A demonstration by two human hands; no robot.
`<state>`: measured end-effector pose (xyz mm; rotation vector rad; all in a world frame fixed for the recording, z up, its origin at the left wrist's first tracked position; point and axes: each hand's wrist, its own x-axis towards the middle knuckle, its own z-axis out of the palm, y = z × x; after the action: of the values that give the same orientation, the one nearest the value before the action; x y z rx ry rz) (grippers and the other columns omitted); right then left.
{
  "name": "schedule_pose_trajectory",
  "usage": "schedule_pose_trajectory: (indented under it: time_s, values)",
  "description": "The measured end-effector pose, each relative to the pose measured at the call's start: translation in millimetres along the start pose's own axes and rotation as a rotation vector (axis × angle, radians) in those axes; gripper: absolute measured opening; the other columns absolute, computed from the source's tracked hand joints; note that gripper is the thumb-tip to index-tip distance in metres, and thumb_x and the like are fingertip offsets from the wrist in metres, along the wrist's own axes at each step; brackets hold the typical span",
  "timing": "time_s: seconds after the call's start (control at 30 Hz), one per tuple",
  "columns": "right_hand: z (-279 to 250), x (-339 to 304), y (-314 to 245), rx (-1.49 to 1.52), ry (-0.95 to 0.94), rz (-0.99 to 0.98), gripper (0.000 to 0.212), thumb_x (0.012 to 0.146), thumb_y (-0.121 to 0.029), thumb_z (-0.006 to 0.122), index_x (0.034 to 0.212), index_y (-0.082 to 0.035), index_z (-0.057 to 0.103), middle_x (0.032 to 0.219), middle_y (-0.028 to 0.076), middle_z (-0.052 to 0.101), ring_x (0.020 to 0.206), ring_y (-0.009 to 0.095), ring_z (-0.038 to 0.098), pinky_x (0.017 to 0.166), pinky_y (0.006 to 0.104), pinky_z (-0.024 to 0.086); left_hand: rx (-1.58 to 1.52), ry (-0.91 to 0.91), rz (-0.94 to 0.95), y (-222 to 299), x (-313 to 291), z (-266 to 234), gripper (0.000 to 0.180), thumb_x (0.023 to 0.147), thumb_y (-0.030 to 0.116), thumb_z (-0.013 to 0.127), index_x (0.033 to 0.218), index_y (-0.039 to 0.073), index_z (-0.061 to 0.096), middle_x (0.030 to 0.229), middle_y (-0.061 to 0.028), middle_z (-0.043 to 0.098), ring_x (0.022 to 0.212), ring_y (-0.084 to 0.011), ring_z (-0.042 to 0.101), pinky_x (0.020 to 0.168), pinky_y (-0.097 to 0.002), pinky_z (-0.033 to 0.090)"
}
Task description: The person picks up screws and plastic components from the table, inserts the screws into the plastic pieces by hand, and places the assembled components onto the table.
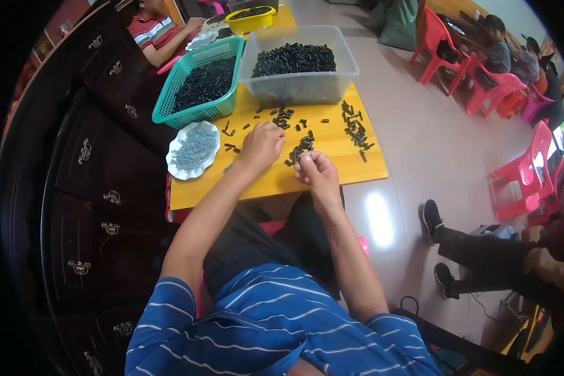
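My hands (pixel 262 147) (pixel 319 175) were half-curled over the yellow surface (pixel 200 193), their hold unclear. Drawers (pixel 94 188) stood left of it, chairs (pixel 497 86) right.

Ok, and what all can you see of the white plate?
The white plate has a wavy, scalloped rim; whether it is plastic or ceramic I can't tell. It lies face up by the left edge of the yellow table, just nearer than the green basket, holding a spread of small silvery-grey pieces. Neither the left hand nor the right hand touches it.
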<state>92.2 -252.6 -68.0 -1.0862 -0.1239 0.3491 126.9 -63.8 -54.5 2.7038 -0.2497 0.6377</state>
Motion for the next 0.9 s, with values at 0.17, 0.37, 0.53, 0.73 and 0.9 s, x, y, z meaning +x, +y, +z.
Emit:
schedule_pose_trajectory:
  time_s: [0.17,0.37,0.53,0.73,0.9]
  values:
    - [1,0,-2,0.039,-0.002,0.014,0.018,0.099,-0.023,0.061,0.104,-0.006,0.059,0.086,0.002,0.064,0.072,0.008,0.059,0.067,0.0195,0.047,0.103,-0.082,0.056,-3,10,12,0.008,0.079,0.011,0.069,0.083,0.004,0.071,0.092,-0.0103,0.066,0.095,-0.0305,0.060,0.083,-0.0432,0.051]
    - [-1,1,0,0.055,-0.021,0.017,0.018,0.098,-0.023,0.062,0.103,-0.006,0.059,0.085,0.002,0.064,0.071,0.008,0.058,0.066,0.0204,0.046,0.089,-0.059,0.057,1,15,12,0.007,0.081,0.011,0.067,0.077,0.004,0.067,0.088,-0.0106,0.064,0.094,-0.0312,0.059,0.081,-0.0442,0.050]
    - [2,0,0,0.064,-0.046,0.051,0.018,0.099,-0.023,0.061,0.102,-0.006,0.059,0.084,0.002,0.064,0.070,0.008,0.057,0.065,0.0206,0.045,0.015,0.014,0.019,5,15,-3,0.008,0.082,0.012,0.065,0.083,0.004,0.067,0.090,-0.0124,0.066,0.090,-0.0342,0.061,0.080,-0.0432,0.050]
    - [5,-2,-1,0.109,-0.028,0.133,0.017,0.099,-0.024,0.059,0.100,-0.007,0.059,0.083,0.003,0.064,0.070,0.009,0.059,0.065,0.0216,0.047,-1.053,-0.110,-0.399,23,-13,-22,0.012,0.092,0.012,0.062,0.095,0.001,0.066,0.087,-0.0026,0.068,0.079,-0.0121,0.063,0.076,-0.0265,0.049]
    - [-3,-2,-1,0.323,-0.266,0.251,0.016,0.099,-0.025,0.060,0.102,-0.009,0.061,0.083,0.001,0.065,0.070,0.009,0.061,0.065,0.0232,0.050,-1.272,-0.056,-0.378,53,-52,-27,0.009,0.094,0.010,0.061,0.096,0.002,0.064,0.094,-0.0007,0.062,0.089,-0.0086,0.057,0.085,-0.0246,0.046]
